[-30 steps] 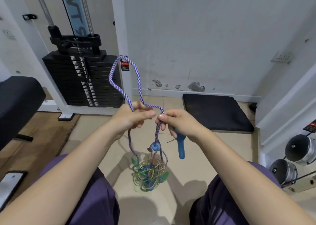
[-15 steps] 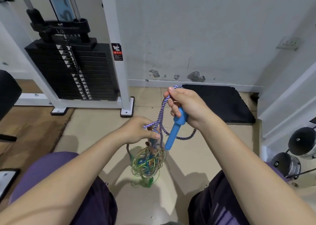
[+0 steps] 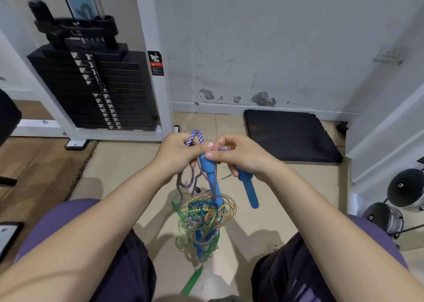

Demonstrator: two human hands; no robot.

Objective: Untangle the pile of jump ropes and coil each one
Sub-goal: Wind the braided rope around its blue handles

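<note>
While both hands meet above the tiled floor (image 3: 128,164), the left hand (image 3: 177,154) has its fingers curled around the purple-and-white braided rope (image 3: 195,136), a short loop of which arches up out of the fist toward the wall. More of that rope hangs below the left hand in slack bends, running down toward the tangle. The right hand (image 3: 243,157) grips one blue handle (image 3: 249,190) in its curled lower fingers; that handle's long axis runs nearly vertical, leaning slightly right, with its free end pointing down at the floor. The right thumb and forefinger pinch at the top of a second blue handle (image 3: 212,180), which sits between the two hands; whether the left fingers also hold it I cannot tell. This second handle likewise points downward, tilted a little right, its lower end reaching into the tangled pile (image 3: 206,214). The pile, a knot of thin green, blue, orange and clear cords, hangs between the person's knees, just beneath the hands. A green handle (image 3: 192,281) trails from the bottom of the knot, slanting down to the left. A weight stack (image 3: 96,88) stands far left by the wall, a black mat (image 3: 291,134) lies far right
</note>
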